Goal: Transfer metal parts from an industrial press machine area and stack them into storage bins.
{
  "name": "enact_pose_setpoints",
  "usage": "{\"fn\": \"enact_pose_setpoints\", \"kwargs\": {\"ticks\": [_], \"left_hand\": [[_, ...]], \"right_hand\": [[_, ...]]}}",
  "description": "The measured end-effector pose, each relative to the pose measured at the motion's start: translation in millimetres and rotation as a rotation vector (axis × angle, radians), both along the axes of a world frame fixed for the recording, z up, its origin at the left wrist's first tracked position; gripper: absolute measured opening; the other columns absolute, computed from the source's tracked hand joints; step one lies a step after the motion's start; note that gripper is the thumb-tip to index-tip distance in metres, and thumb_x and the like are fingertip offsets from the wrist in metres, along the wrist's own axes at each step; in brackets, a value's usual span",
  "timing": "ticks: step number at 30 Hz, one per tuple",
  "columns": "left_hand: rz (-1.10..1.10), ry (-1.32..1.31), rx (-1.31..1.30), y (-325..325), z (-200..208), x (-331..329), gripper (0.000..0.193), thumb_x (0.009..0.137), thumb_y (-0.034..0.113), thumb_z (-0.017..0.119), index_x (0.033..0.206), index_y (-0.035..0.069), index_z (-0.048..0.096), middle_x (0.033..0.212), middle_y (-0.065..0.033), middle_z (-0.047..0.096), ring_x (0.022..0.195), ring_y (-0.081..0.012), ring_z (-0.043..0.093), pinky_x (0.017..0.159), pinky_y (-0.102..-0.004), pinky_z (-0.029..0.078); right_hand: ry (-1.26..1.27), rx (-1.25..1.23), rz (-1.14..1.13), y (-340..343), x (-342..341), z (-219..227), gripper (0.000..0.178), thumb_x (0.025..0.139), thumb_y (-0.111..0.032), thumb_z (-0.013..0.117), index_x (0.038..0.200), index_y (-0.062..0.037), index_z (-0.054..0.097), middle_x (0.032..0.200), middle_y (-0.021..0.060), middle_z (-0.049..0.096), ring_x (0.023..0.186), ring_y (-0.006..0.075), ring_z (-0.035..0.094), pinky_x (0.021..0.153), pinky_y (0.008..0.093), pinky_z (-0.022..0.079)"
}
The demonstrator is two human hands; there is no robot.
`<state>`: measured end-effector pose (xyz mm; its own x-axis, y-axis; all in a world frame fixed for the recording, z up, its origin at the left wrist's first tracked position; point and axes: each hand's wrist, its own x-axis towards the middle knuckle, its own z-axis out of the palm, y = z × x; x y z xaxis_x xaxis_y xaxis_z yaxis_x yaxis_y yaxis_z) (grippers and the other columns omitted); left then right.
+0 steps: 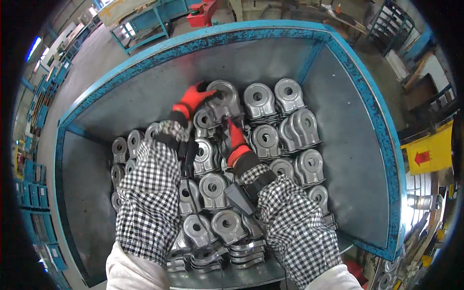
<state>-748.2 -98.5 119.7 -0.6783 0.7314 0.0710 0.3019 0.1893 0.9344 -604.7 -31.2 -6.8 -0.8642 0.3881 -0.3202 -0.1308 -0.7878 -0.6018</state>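
A grey stamped metal bracket (227, 107), rounded at the top with a round hole, is held at the far side of the bin. My left hand (190, 100), in a red and black glove, grips its upper left edge with fingers over the face. At its lower edge is my right hand (236, 138), gloved the same way, with its fingertips closed against the metal. Part of the right-hand fingers is hidden by the bracket. Stacks of matching brackets (212, 188) surround both hands.
A deep metal bin with a worn blue rim (232, 35) encloses the stacks, its walls rising on the left, far and right sides. More brackets (299, 128) stand at the right. Beyond the bin are a blue workbench (145, 29), a red container (200, 14) and a yellow sign (430, 149).
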Motion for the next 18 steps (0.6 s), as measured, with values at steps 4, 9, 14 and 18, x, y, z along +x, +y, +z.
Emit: {"fn": "enact_pose_setpoints", "kwargs": {"ticks": [4,9,14,18], "left_hand": [[0.554,-0.32,0.151,-48.0,-122.2,21.5,0.058,0.071,0.031,0.064,0.112,-0.005,0.044,0.098,-0.0137,0.056,0.086,-0.0188,0.053,0.073,-0.0292,0.042],[0.648,-0.186,-0.197,21.1,-150.1,53.5,0.088,0.065,0.047,0.063,0.127,-0.003,0.024,0.126,-0.0287,0.029,0.122,-0.0398,0.019,0.098,-0.0406,0.021],[0.665,-0.223,0.072,56.6,-167.0,55.4,0.092,0.067,0.046,0.062,0.129,-0.004,0.017,0.128,-0.029,0.025,0.122,-0.0405,0.016,0.099,-0.0412,0.02],[0.594,-0.112,0.033,20.8,-153.6,49.1,0.093,0.068,0.044,0.062,0.128,-0.007,0.013,0.128,-0.0292,0.025,0.122,-0.0394,0.017,0.099,-0.0397,0.02]], "right_hand": [[-0.044,0.476,0.124,-38.0,18.3,-18.1,0.032,0.085,-0.03,0.047,0.103,-0.0053,0.054,0.098,0.0026,0.056,0.086,0.0129,0.05,0.076,0.0269,0.039],[-0.198,0.676,-0.056,17.5,42.1,-16.3,0.032,0.08,-0.027,0.051,0.099,-0.0017,0.053,0.087,0.0119,0.058,0.081,0.0238,0.053,0.072,0.034,0.04],[-0.268,1.171,-0.161,46.1,33.9,-70.4,0.021,0.084,-0.02,0.044,0.094,-0.004,0.053,0.08,0.0086,0.057,0.068,0.0186,0.052,0.059,0.0323,0.041],[-0.205,0.676,-0.12,9.1,38.1,-53.3,0.019,0.083,-0.017,0.047,0.094,-0.0027,0.054,0.081,0.0088,0.058,0.07,0.019,0.053,0.063,0.0302,0.041]]}}
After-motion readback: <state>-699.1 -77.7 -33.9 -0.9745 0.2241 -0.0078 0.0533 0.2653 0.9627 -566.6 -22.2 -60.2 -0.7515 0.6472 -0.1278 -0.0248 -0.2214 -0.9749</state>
